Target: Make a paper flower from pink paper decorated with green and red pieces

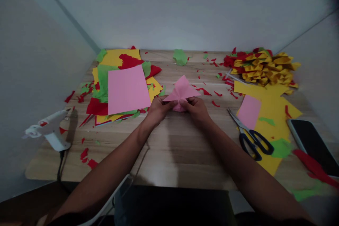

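Note:
Between my two hands is a folded piece of pink paper point(182, 89), with pointed corners at the top and both sides. My left hand point(161, 107) pinches its lower left part, thumb on the near side. My right hand point(195, 108) pinches the lower right part, its thumb close to the left thumb. The paper is held just above the wooden table point(164, 148). Left of my left hand lies a flat pink sheet point(127, 90) on a pile of coloured paper. Scissors point(250, 136) with dark handles rest to the right of my right hand.
A white glue gun point(51, 129) with a black cord stands at the left. Yellow crumpled paper pieces point(267, 67) are heaped at the back right. Yellow sheets point(275, 127) and a phone point(314, 144) lie at the right. Red and green scraps are scattered about; a wall rises behind.

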### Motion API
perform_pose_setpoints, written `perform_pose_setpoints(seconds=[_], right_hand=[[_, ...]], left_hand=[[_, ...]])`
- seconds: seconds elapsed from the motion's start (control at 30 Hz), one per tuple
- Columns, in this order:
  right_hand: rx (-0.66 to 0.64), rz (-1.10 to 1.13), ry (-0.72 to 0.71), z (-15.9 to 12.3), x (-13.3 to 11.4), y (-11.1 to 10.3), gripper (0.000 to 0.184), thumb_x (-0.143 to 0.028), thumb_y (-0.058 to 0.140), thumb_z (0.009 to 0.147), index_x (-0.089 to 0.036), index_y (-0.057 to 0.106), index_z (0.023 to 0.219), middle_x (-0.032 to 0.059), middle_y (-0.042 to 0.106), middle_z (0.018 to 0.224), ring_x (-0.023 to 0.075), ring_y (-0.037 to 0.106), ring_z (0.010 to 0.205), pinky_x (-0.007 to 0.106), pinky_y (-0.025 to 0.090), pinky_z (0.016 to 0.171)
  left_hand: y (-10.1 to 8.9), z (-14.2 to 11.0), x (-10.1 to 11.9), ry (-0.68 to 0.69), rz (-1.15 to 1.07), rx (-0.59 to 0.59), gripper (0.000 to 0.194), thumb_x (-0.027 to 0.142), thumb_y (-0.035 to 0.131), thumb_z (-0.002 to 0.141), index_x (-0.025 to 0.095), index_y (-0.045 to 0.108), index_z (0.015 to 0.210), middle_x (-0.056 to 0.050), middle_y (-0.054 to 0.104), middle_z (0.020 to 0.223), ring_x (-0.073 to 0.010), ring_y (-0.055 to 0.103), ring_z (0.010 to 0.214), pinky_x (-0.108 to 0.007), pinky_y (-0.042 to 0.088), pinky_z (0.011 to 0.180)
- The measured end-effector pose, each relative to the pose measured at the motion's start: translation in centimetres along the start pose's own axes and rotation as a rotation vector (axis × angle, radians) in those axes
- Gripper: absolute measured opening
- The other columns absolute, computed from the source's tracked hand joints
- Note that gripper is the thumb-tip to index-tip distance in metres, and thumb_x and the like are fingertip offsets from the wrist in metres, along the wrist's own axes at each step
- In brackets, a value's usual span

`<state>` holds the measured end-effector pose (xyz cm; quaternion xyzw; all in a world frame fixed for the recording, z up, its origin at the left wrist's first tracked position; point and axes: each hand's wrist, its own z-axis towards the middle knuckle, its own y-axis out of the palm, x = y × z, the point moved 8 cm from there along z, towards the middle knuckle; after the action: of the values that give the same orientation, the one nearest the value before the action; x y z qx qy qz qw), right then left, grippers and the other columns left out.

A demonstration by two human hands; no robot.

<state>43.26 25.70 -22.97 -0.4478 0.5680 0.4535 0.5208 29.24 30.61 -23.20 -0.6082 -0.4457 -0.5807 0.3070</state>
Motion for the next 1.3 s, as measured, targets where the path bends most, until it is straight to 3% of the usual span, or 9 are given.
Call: perform_pose_setpoints(seconds=[0.13,0.3,0.53,0.63,0.8,0.9,1.0,1.17,1.3], right_hand=[[-0.010,-0.018,0.017,0.1,0.2,0.1,0.049,-0.066,0.079,0.065,-0.020,0.064,0.057,-0.0011,0.059,0.052,0.0124,0.050,0.048,0.026,0.042,0.047],[0.023,-0.012,0.001,0.1,0.4,-0.2,0.048,-0.063,0.076,0.071,-0.021,0.059,0.054,-0.0017,0.055,0.053,0.0118,0.047,0.051,0.026,0.040,0.050],[-0.011,-0.022,-0.022,0.1,0.2,0.0,0.048,-0.063,0.075,0.072,-0.020,0.058,0.057,-0.0014,0.053,0.056,0.0120,0.046,0.054,0.027,0.039,0.053],[0.013,-0.021,-0.021,0.0,0.2,0.2,0.047,-0.065,0.075,0.071,-0.021,0.058,0.064,-0.0021,0.053,0.057,0.0119,0.046,0.052,0.027,0.040,0.051],[0.163,0.102,-0.150,-0.4,-0.8,-0.2,0.049,-0.052,0.081,0.069,-0.027,0.053,0.101,-0.0028,0.062,0.076,0.0135,0.055,0.062,0.025,0.046,0.055],[0.277,-0.010,-0.265,-1.0,-1.8,-1.1,0.033,-0.040,0.078,0.075,-0.025,0.055,0.094,-0.0021,0.061,0.081,0.0129,0.058,0.071,0.025,0.047,0.062],[0.285,-0.129,-0.322,-1.3,-2.2,-1.2,0.017,-0.034,0.071,0.081,-0.023,0.064,0.091,0.0001,0.066,0.085,0.0133,0.061,0.075,0.026,0.049,0.066],[0.258,-0.142,-0.358,-1.4,-2.0,-1.1,0.017,-0.032,0.070,0.083,-0.023,0.071,0.097,0.0021,0.073,0.092,0.0155,0.067,0.079,0.029,0.054,0.069],[0.224,-0.171,-0.380,-1.4,-2.2,-0.7,0.016,-0.032,0.071,0.084,-0.024,0.073,0.098,0.0028,0.075,0.095,0.0163,0.069,0.081,0.031,0.055,0.072]], left_hand=[[0.2,0.0,-0.2,-0.015,0.012,-0.034,0.029,0.040,0.085,0.066,0.015,0.074,0.075,-0.003,0.070,0.071,-0.0161,0.060,0.066,-0.026,0.046,0.063],[-0.2,0.1,0.0,0.033,0.130,-0.010,0.027,0.040,0.084,0.069,0.016,0.071,0.071,-0.001,0.065,0.066,-0.0144,0.055,0.061,-0.026,0.042,0.058],[0.6,-0.2,0.9,0.075,0.112,-0.049,0.029,0.043,0.084,0.068,0.016,0.071,0.068,-0.002,0.067,0.069,-0.0149,0.056,0.065,-0.026,0.043,0.062],[0.4,0.0,0.4,0.070,0.052,-0.018,0.031,0.044,0.084,0.068,0.016,0.072,0.072,-0.002,0.067,0.070,-0.0150,0.058,0.066,-0.026,0.045,0.064],[-0.2,0.5,-1.0,0.022,-0.147,0.075,0.035,0.045,0.085,0.070,0.015,0.070,0.077,-0.001,0.066,0.067,-0.0129,0.058,0.060,-0.025,0.046,0.061],[-0.3,0.4,-1.0,0.044,-0.206,0.118,0.034,0.042,0.087,0.068,0.015,0.070,0.078,0.000,0.066,0.067,-0.0112,0.058,0.059,-0.024,0.047,0.062],[0.1,0.2,-1.1,0.036,-0.247,0.090,0.034,0.040,0.089,0.067,0.015,0.070,0.079,0.000,0.067,0.070,-0.0111,0.058,0.061,-0.024,0.048,0.063],[0.8,-0.1,-0.9,0.031,-0.378,0.037,0.033,0.027,0.091,0.064,0.015,0.073,0.088,-0.004,0.072,0.089,-0.0149,0.066,0.081,-0.028,0.053,0.080],[1.1,-0.3,-0.1,0.045,-0.462,0.053,0.031,0.021,0.093,0.059,0.016,0.073,0.083,-0.001,0.070,0.079,-0.0133,0.065,0.076,-0.026,0.053,0.078]])
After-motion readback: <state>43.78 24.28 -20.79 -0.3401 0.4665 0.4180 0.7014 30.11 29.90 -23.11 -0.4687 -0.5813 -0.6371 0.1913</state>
